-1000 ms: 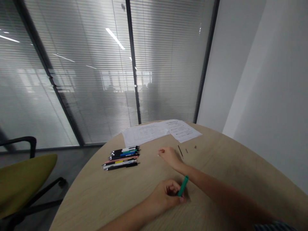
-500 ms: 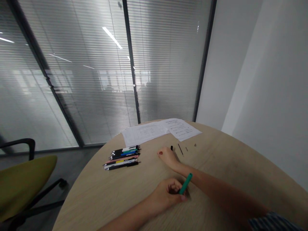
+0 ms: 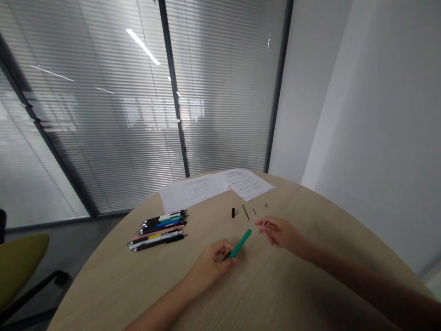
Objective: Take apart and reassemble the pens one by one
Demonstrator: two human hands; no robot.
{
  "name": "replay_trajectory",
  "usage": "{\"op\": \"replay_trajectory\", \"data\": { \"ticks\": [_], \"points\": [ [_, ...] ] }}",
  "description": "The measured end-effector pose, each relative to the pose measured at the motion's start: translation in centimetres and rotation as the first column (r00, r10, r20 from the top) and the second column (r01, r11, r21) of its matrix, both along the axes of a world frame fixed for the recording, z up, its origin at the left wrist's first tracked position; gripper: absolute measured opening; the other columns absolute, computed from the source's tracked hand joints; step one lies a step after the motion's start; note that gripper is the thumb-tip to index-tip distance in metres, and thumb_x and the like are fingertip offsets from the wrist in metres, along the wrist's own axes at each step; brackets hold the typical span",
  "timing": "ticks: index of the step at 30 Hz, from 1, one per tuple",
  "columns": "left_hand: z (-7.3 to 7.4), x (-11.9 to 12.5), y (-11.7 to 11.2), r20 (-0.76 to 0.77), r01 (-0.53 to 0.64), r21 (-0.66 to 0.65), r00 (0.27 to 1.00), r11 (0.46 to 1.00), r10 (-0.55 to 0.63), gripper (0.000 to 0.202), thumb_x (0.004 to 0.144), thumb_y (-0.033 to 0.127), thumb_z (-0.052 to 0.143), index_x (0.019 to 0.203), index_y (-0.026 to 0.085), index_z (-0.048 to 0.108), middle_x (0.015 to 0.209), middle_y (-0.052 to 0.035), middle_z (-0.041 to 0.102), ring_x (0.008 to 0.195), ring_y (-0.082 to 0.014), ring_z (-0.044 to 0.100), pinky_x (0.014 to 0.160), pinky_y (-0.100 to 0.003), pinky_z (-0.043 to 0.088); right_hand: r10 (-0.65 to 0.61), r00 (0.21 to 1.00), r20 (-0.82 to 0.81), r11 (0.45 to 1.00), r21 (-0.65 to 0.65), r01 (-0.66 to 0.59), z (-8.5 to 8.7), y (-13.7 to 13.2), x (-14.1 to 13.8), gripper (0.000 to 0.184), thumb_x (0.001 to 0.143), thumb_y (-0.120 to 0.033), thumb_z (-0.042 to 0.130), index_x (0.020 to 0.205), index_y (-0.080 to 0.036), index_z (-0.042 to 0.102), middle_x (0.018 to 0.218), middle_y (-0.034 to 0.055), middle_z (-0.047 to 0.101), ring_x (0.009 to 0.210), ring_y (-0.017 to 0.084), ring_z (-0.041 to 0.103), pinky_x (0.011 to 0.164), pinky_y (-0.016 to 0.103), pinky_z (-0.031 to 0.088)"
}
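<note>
My left hand is closed around a green pen barrel, which slants up and to the right, its upper end free. Just right of that end, my right hand hovers with thumb and fingertips together; a small pale bit shows there, too small to name. Beyond both hands lie a short black tube, a thin dark refill, a small spring-like piece and a tiny metallic-looking piece, all apart from each other.
A row of several pens lies at the left of the round wooden table. Printed sheets overlap along the far edge. A green-yellow chair stands to the left, and a glass partition with blinds rises behind.
My right hand has moved right and back from beside the black tube, uncovering it. The green barrel stays in my left hand, now farther from me. The camera view has swung slightly right.
</note>
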State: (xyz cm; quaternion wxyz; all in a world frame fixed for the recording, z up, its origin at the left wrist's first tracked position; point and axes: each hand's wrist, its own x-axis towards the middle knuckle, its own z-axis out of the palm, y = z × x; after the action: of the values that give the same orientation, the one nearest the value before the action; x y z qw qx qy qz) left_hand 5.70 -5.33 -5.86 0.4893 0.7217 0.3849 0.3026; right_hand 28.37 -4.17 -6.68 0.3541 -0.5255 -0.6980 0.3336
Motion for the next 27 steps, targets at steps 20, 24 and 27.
{"op": "replay_trajectory", "data": {
  "ticks": [20, 24, 27],
  "points": [
    [0.2, -1.9, 1.1, -0.506, 0.274, 0.625, 0.855, 0.731, 0.112, 0.019, 0.073, 0.014, 0.048, 0.086, 0.02, 0.06, 0.077, -0.0042, 0.066, 0.072, -0.0182, 0.057, 0.077, -0.035, 0.034, -0.09, 0.96, 0.264, 0.967, 0.254, 0.021, 1.3, -3.5, 0.1, 0.011, 0.072, -0.023, 0.053, 0.073, -0.016, 0.061, 0.061, -0.0005, 0.054, 0.053, 0.008, 0.043, 0.05, 0.019, 0.032],
    [0.2, -1.8, 0.9, -0.516, 0.267, 0.617, 0.848, 0.74, 0.124, 0.019, 0.072, 0.012, 0.049, 0.085, 0.019, 0.061, 0.077, -0.0049, 0.066, 0.073, -0.0193, 0.057, 0.077, -0.036, 0.035, -0.081, 0.953, 0.291, 0.971, 0.24, 0.009, 1.3, -3.6, -0.2, 0.01, 0.073, -0.022, 0.053, 0.073, -0.016, 0.061, 0.061, -0.0008, 0.054, 0.052, 0.008, 0.043, 0.049, 0.019, 0.032],
    [0.3, -1.7, 0.8, -0.514, 0.269, 0.615, 0.85, 0.741, 0.117, 0.02, 0.072, 0.012, 0.049, 0.086, 0.018, 0.061, 0.078, -0.0052, 0.066, 0.072, -0.019, 0.057, 0.077, -0.036, 0.035, -0.095, 0.946, 0.31, 0.968, 0.252, 0.015, 1.2, -3.6, -0.3, 0.008, 0.072, -0.02, 0.054, 0.072, -0.016, 0.061, 0.061, -0.0004, 0.055, 0.052, 0.008, 0.043, 0.05, 0.019, 0.033]
  ]
}}
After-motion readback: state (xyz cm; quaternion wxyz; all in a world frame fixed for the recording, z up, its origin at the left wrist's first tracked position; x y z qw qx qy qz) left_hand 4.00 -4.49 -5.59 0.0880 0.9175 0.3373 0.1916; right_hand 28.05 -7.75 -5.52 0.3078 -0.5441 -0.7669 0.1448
